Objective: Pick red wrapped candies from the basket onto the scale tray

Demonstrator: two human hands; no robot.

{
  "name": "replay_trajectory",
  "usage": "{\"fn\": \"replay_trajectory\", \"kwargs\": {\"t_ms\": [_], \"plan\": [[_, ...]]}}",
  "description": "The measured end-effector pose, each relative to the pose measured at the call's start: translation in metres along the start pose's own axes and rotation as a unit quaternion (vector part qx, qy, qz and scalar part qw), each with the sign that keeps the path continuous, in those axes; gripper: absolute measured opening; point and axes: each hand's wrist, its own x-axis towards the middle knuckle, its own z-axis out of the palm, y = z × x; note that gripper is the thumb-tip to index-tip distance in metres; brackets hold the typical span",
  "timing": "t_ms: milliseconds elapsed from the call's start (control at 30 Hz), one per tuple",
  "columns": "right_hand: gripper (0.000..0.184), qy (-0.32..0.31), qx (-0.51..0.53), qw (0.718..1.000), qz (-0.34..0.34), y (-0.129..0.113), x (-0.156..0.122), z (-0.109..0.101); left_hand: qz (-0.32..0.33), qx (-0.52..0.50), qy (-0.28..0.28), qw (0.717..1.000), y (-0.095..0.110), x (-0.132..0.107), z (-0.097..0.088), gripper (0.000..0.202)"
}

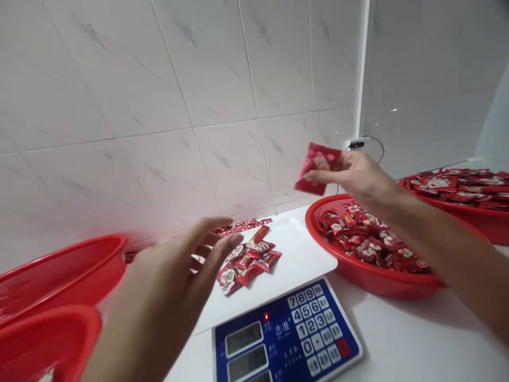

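My right hand (pixel 358 172) is raised over the round red basket (pixel 376 284) on the right, thumb and fingers closed on a square red packet (pixel 318 167). Over the left part of the white scale tray (pixel 302 254) is my left hand (pixel 186 260), its fingers curved and apart, beside a small heap of red wrapped candies (pixel 254 260). Part of that heap is hidden behind the left hand. The blue scale panel (pixel 286 339) faces me below the tray, with its displays too blurred to read.
More wrapped candies (pixel 366 239) fill the right basket. Another red basket (pixel 497 212) heaped with packets stands at the far right. Two red baskets, one farther back (pixel 79 260) and one nearer (pixel 51 329), stand at left. Candies (pixel 248 225) lie behind the tray by the tiled wall (pixel 222 106).
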Motion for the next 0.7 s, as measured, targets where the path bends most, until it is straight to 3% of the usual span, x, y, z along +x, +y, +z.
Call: {"fn": "replay_trajectory", "kwargs": {"t_ms": [67,133,267,333,400,500,567,633,700], "plan": [[0.025,-0.051,0.166,0.985,0.008,-0.020,-0.019,0.039,0.022,0.052,-0.016,0.998,0.004,0.003,0.008,0.045],[0.027,-0.099,0.278,0.954,0.052,-0.027,-0.035,0.074,0.038,0.031,-0.036,0.998,0.003,0.004,0.012,0.042],[0.033,-0.124,0.390,0.903,0.132,-0.007,-0.048,0.115,0.038,0.006,-0.012,0.999,-0.001,0.003,0.015,0.036],[0.035,-0.149,0.386,0.898,0.151,0.009,-0.047,0.119,0.030,0.025,0.002,0.999,-0.005,0.005,0.017,0.035],[0.035,-0.181,0.325,0.919,0.131,0.021,-0.043,0.114,0.023,0.022,-0.008,0.999,-0.008,0.009,0.020,0.033],[0.038,-0.197,0.138,0.969,0.053,0.028,-0.037,0.097,0.010,-0.029,-0.037,0.999,-0.011,0.015,0.026,0.031],[0.037,-0.175,0.033,0.984,-0.001,0.025,-0.035,0.084,0.004,-0.076,-0.052,0.996,-0.008,0.016,0.028,0.031],[0.036,-0.156,0.011,0.987,-0.041,0.018,-0.036,0.077,-0.007,-0.123,-0.052,0.991,-0.003,0.014,0.029,0.028],[0.036,-0.141,0.056,0.987,-0.058,0.012,-0.038,0.075,-0.027,-0.175,-0.030,0.984,0.004,0.010,0.028,0.024]]}}
